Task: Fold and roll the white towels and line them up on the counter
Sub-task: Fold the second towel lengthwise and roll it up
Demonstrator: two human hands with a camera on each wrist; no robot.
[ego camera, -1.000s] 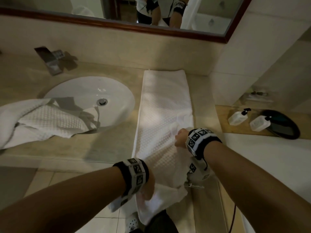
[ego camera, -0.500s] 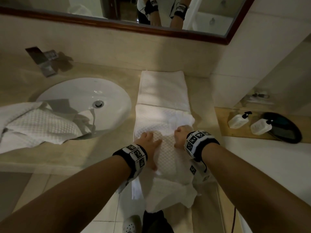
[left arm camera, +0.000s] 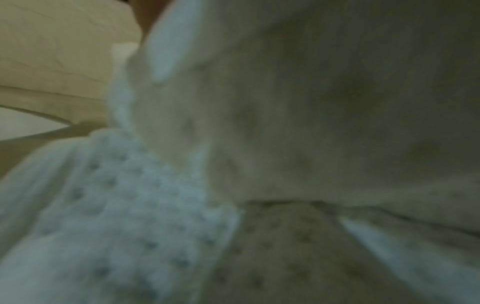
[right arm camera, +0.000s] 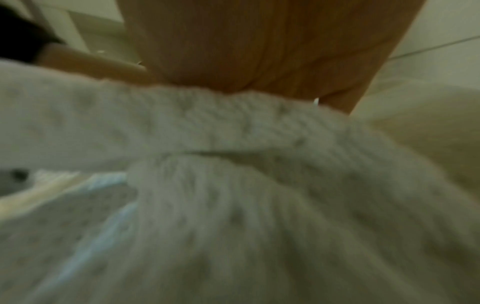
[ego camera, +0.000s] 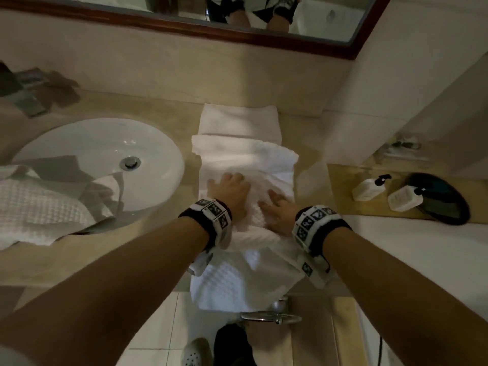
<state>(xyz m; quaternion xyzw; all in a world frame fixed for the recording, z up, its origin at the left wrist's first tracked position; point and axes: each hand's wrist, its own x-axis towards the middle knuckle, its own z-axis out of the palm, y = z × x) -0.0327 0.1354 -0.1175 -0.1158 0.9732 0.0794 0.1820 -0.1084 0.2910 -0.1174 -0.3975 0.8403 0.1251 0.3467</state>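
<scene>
A long white waffle towel [ego camera: 239, 122] lies lengthwise on the beige counter [ego camera: 163, 233], right of the sink. Its near part is folded up over the middle in bunched layers, and its near end [ego camera: 237, 281] hangs over the counter's front edge. My left hand [ego camera: 229, 191] presses on the left of the bunched layers, fingertips sunk into the cloth. My right hand [ego camera: 276, 210] lies flat beside it, fingers spread and pointing left. Both wrist views are blurred and filled with the towel [left arm camera: 130, 205] [right arm camera: 233, 205]; the right hand's heel [right arm camera: 259, 41] rests on it.
A second white towel [ego camera: 39, 210] lies crumpled on the counter and over the left rim of the white sink [ego camera: 92, 143]. Behind the sink is a tap [ego camera: 26, 101]. Two soap bottles [ego camera: 368, 188] and a dark dish [ego camera: 443, 199] sit on a lower ledge at right. A wall stands close behind.
The left hand came up from the hanging end and folded it onto the towel's middle. Both hands then slid forward on the fold, and the right hand flattened out.
</scene>
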